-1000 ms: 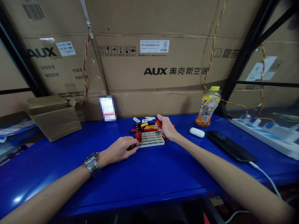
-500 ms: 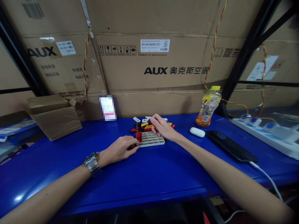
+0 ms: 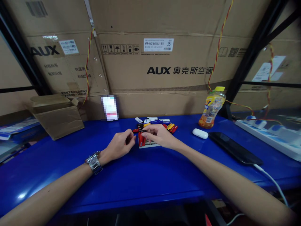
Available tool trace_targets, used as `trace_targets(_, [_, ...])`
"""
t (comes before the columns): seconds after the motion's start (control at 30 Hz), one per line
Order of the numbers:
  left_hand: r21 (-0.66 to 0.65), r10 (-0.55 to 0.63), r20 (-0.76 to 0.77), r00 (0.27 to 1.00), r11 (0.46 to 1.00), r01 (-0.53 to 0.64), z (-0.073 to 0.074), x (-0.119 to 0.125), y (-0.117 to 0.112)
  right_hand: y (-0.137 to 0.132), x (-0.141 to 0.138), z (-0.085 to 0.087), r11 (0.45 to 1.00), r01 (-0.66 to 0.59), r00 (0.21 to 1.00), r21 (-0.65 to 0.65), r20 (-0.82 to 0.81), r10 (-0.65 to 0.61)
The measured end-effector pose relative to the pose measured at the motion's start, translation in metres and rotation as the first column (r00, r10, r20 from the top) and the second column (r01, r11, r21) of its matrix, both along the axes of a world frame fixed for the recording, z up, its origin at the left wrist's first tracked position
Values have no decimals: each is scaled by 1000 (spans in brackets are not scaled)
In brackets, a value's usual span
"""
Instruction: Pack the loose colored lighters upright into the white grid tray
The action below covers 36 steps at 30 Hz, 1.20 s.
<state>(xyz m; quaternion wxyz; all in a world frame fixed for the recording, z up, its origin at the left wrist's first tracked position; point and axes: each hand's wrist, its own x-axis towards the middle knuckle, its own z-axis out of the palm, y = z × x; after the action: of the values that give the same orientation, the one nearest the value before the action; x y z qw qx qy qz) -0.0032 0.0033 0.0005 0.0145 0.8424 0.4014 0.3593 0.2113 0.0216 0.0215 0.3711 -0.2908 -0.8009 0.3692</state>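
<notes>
A pale tray divided into small cells (image 3: 152,145) lies on the blue table. Red sticks with black ends (image 3: 141,140) stand close together in its left cells. My right hand (image 3: 160,135) reaches over the tray and partly hides it, thumb and fingers pinched on a red stick with a black end (image 3: 144,131) beside the others. Just left of the tray, my left hand (image 3: 121,143) is loosely curled, thumb close to the index finger, with nothing visible in it. Behind the tray lie loose yellow and red sticks (image 3: 171,127) and white ones (image 3: 150,120).
An open cardboard box (image 3: 58,121) and a lit phone screen (image 3: 109,108), blurred, are at the back left. To the right are a drink bottle (image 3: 213,106), a white earbud case (image 3: 200,133), a black phone (image 3: 235,148) on a cable and a power strip (image 3: 268,138).
My right hand has brought a red stick from above the pile down and left to the tray's left cells. My left hand has drawn slightly left, off the tray's edge.
</notes>
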Motion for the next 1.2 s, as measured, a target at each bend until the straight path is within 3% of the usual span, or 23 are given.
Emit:
trace_targets(0.27, [-46,49,-46,998,998,-51,2,1,-1,3,3,-1,997,23,998,76,61,-27])
trace_targets(0.63, [-102,53,-68,996,993,-60,3,1,-1,1,3,-2,997,-6,995,71,98,-1])
trace_targets(0.93, [-148,43,-96,994,987,-57,4,2,-1,2,4,3,992,14,998,123,60,-21])
trace_targets(1.2, [-147,57,-18,998,987,-59,4,2,2,2,7,6,979,42,995,199,75,-58])
